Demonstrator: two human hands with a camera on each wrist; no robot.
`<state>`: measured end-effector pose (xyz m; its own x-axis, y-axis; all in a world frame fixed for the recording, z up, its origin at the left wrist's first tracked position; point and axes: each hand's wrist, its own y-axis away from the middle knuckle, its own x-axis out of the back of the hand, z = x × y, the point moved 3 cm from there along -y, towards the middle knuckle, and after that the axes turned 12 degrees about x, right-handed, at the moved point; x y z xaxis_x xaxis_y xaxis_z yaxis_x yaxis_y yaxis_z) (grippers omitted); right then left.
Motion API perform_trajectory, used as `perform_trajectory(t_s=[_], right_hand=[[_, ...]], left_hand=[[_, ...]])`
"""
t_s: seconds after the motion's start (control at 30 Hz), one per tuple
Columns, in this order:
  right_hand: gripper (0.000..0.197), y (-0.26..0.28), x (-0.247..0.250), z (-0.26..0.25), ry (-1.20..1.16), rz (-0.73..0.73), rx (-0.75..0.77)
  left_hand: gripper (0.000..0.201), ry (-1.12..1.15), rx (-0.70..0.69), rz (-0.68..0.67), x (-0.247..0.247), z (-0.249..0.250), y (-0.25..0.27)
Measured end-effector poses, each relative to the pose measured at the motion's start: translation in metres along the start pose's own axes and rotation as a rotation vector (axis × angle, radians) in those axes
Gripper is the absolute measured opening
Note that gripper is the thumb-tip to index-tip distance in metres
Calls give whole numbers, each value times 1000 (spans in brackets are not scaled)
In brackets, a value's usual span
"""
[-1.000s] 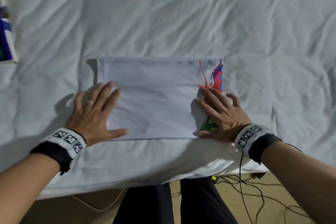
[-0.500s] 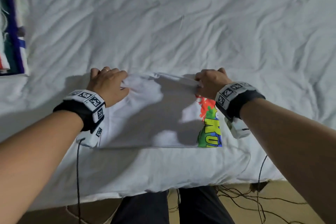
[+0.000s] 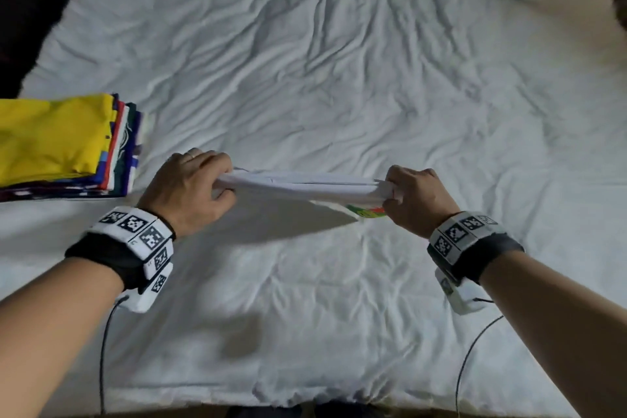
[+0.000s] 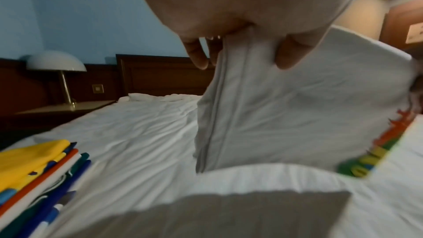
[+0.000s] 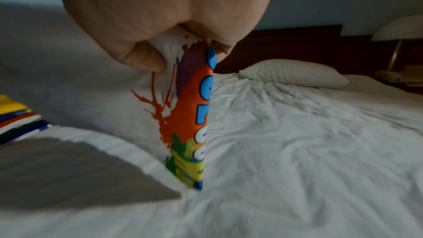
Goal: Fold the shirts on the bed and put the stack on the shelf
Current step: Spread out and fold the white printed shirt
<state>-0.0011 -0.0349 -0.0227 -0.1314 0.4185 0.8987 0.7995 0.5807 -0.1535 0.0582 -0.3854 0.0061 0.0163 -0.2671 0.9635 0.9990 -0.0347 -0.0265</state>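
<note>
Since half a second ago you've lifted the folded white shirt [image 3: 305, 187] off the bed [image 3: 339, 78]. Your left hand [image 3: 190, 188] and right hand [image 3: 415, 200] each grip one end, fingers curled tight. Left of it lies the stack of folded shirts [image 3: 64, 146].

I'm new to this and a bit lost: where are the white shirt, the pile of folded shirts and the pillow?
white shirt [image 3: 298, 187]: head view, its folded top edge between the hands.
pile of folded shirts [image 3: 51, 139]: head view, yellow top shirt.
pillow [image 5: 295, 72]: right wrist view, its middle.
</note>
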Motion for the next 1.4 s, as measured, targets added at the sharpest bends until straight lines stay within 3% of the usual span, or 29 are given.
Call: perform_trajectory(t_s=[0.07,0.17,0.27,0.4,0.47,0.53,0.57,0.67,0.73,0.8,0.87,0.93,1.07,1.13,1.23,1.4], right_hand=[[14,11,-2,-3,65,25,84],[24,43,-25,-2,164,-6,177],[36,93,-63,-5,215,-102,257],[39,173,-115,-8,171,-305,329],[37,206,-129,-11,136,-412,300],[30,227,-133,-15,80,-496,235],[23,232,-132,-17,51,-519,201],[22,227,-131,-15,-12,-490,71],[27,215,-133,-8,-24,-387,-66],[29,197,-135,1,-70,-301,-303],[35,181,-142,10,-151,-311,-580],[47,169,-150,12,-197,-357,-733],[52,157,-160,13,-267,-367,-857],[44,154,-162,11,-309,-390,-841],[32,149,-158,3,-312,-424,-745],[22,127,-136,-17,-342,-357,-602]], left_hand=[[26,-78,-8,50,-2,3,16],[25,-192,-48,51,-28,5,58],[43,-281,-131,-115,-78,2,115],[60,-303,-133,-368,-138,9,194],[53,-297,-82,-479,-156,9,224],[34,-287,-22,-515,-163,10,242],[34,-268,26,-518,-164,10,247],[38,-170,253,-381,-162,1,240],[39,-79,510,-285,-161,-10,229],[43,80,828,-285,-164,-16,215],[49,207,1041,-328,-172,-20,206],[58,285,1101,-379,-180,-21,195],[73,441,1142,-435,-191,-9,179],[75,497,1119,-413,-194,-3,174],[51,575,1089,-384,-195,-1,173],[38,653,998,-319,-166,-4,166]])
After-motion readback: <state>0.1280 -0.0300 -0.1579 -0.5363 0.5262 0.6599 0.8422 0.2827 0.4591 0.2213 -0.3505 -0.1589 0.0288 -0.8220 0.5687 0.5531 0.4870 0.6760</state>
